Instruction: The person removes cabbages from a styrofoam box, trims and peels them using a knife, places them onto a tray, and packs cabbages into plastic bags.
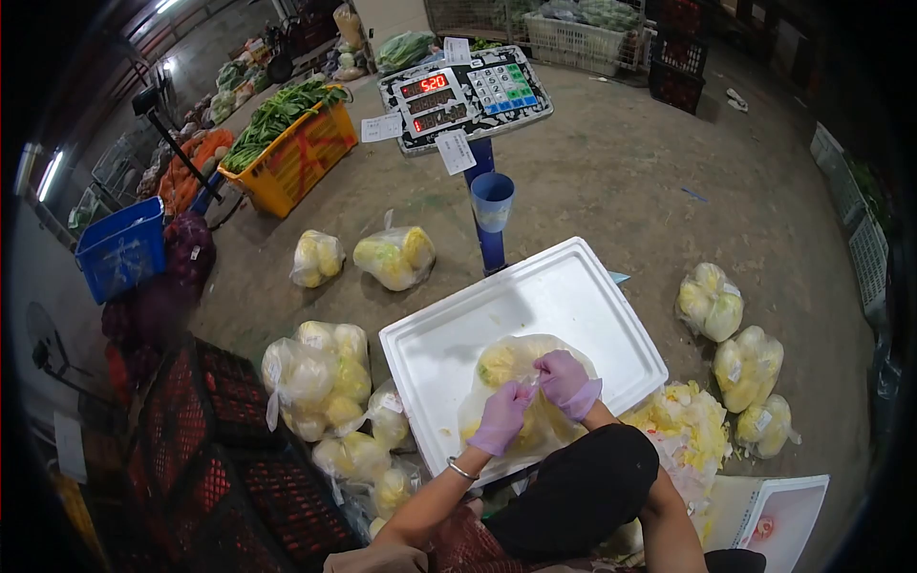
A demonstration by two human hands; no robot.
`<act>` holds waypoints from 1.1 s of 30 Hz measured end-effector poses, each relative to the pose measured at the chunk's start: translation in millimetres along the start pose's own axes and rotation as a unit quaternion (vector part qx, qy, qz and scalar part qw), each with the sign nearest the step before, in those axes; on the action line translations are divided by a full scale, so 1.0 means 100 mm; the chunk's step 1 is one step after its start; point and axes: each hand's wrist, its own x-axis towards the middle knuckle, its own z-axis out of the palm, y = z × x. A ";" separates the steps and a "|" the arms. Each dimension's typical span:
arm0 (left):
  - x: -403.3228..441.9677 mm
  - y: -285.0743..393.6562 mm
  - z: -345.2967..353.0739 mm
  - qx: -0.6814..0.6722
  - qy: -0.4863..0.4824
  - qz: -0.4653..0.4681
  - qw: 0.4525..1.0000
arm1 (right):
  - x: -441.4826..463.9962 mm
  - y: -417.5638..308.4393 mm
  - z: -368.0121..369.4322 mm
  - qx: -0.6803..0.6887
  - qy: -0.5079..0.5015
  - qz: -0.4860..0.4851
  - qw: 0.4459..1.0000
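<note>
A clear plastic bag (497,368) with yellow-green vegetables inside lies on a white foam tray (592,296). My left hand (503,417), in a purple glove, pinches the gathered top of the bag from the left. Close beside it, my right hand (567,384), also gloved, grips the same gathered plastic. Both hands are closed and nearly touch each other. Beyond the tray stands a scale display (465,95) on a blue post, with red digits lit and paper labels around it.
Filled bags lie left (325,377) and right (748,368) of the tray, two more beyond it. Black crates (239,477) stand at lower left, a yellow crate of greens (296,162) and a blue bin (122,246) farther back. Loose yellow leaves (683,425) are by my right arm.
</note>
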 end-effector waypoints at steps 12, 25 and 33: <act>0.89 0.76 -0.78 0.016 0.046 0.119 0.992 | 0.16 0.00 -0.07 0.008 -0.192 0.168 0.967; 1.67 1.59 -1.44 -0.391 0.057 0.066 0.916 | 0.02 -0.12 -0.11 -0.016 -0.204 0.143 0.968; 1.96 1.61 -1.54 -0.240 0.155 -0.019 0.958 | 0.15 -0.21 -0.12 -0.026 -0.204 0.164 0.965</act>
